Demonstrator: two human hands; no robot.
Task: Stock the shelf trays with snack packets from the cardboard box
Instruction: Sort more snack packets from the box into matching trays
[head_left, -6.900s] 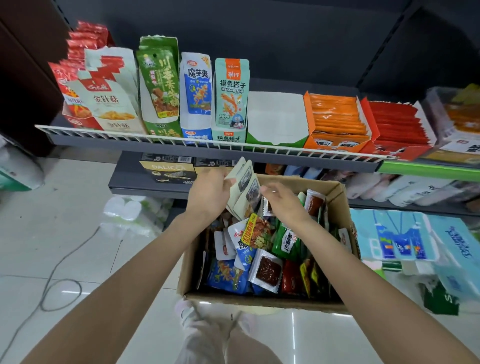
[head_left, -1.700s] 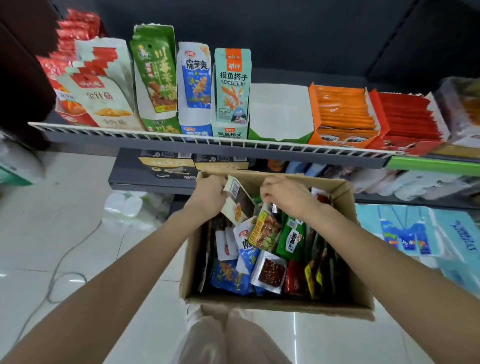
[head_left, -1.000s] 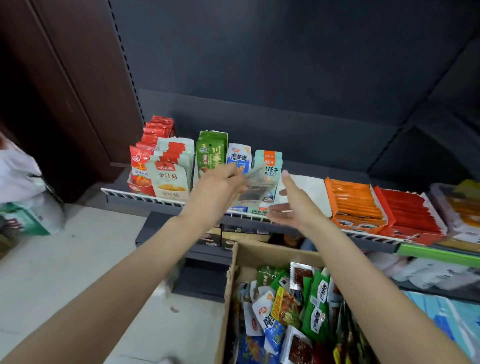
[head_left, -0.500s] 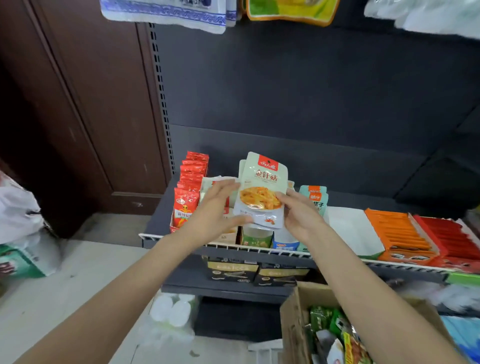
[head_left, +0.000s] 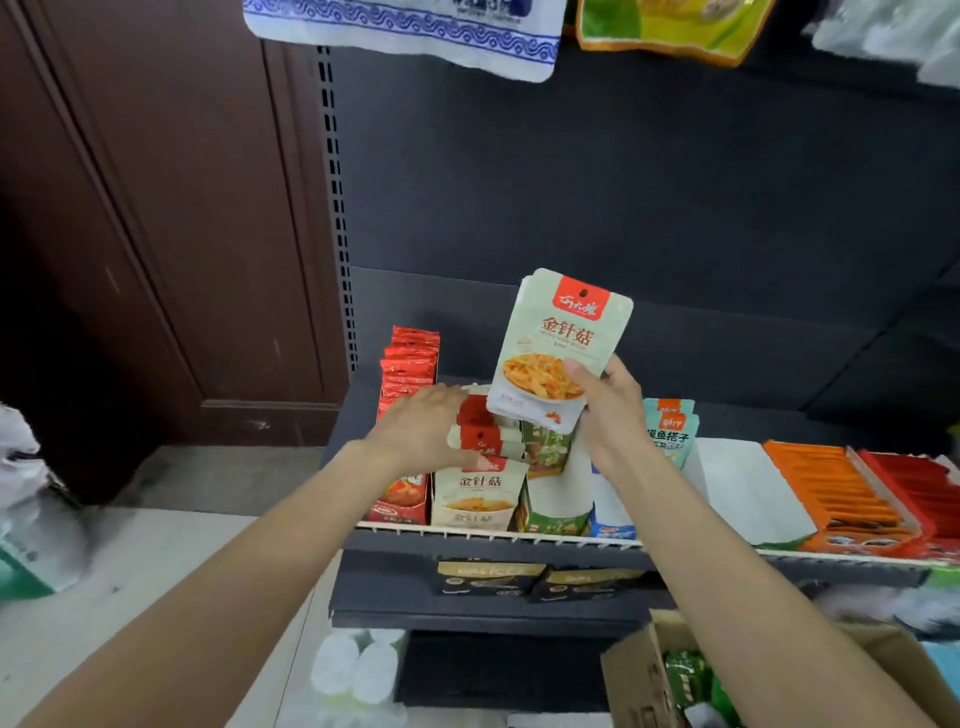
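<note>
1. whereas half a second ago both hands held the pale packets (head_left: 563, 353) together, the right hand (head_left: 605, 410) now pinches them alone, raised above the shelf; the left hand (head_left: 426, 428) has dropped, fingers spread and relaxed, onto the matching tray (head_left: 480, 496) just below; judged, it is parting the row to make a slot.
2. how many packets sit in the pinch is hard to tell; the cardboard box (head_left: 636, 675), below the right forearm, is cut off; the left fingertips are blurred.

The right hand (head_left: 605, 415) holds up a pale snack packet (head_left: 563, 348). The left hand (head_left: 426, 431) rests on the packets in the shelf tray (head_left: 475, 506).
</note>
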